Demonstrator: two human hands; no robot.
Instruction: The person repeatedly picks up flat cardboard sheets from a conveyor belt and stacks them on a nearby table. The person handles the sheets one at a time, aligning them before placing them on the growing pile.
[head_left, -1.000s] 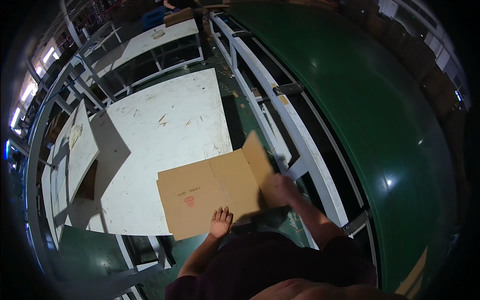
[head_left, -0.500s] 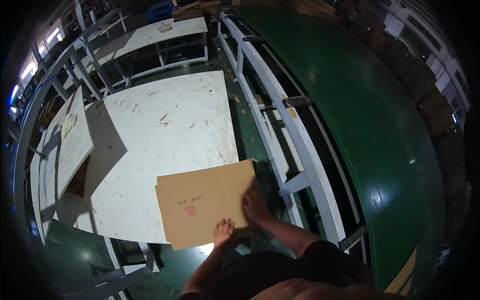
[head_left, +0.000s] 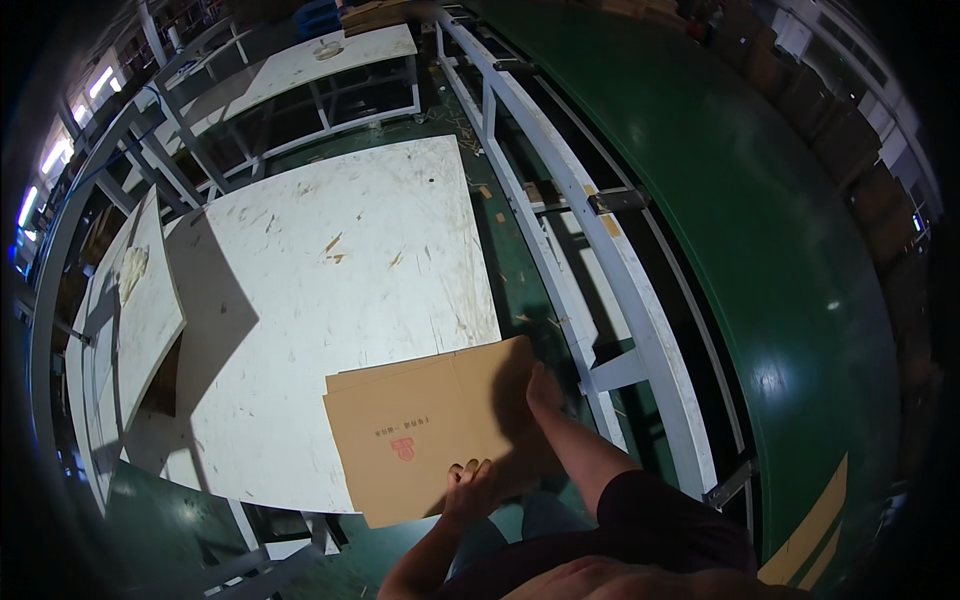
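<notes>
A stack of brown flat cardboard sheets (head_left: 420,410) with a red mark and a line of dark print lies on the near right corner of the white table. Their edges are slightly offset at the far left corner. My left hand (head_left: 472,486) rests over the near edge, its bent fingers apart on top of the cardboard. At the right edge, near the far right corner, my right hand (head_left: 543,388) stands side-on against the sheets, fingers stretched forward. Part of that hand blends into dark shadow.
The white table (head_left: 330,270) bears scuffs and scraps. A tilted white board (head_left: 150,290) stands at its left. Along the right runs a grey metal frame (head_left: 640,280) beside a green conveyor belt (head_left: 740,260). Another white table (head_left: 350,55) is at the back.
My right hand has shifted along the cardboard's right edge toward the far corner. My left hand stays at the near edge with its fingers more bent. The view has shifted slightly.
</notes>
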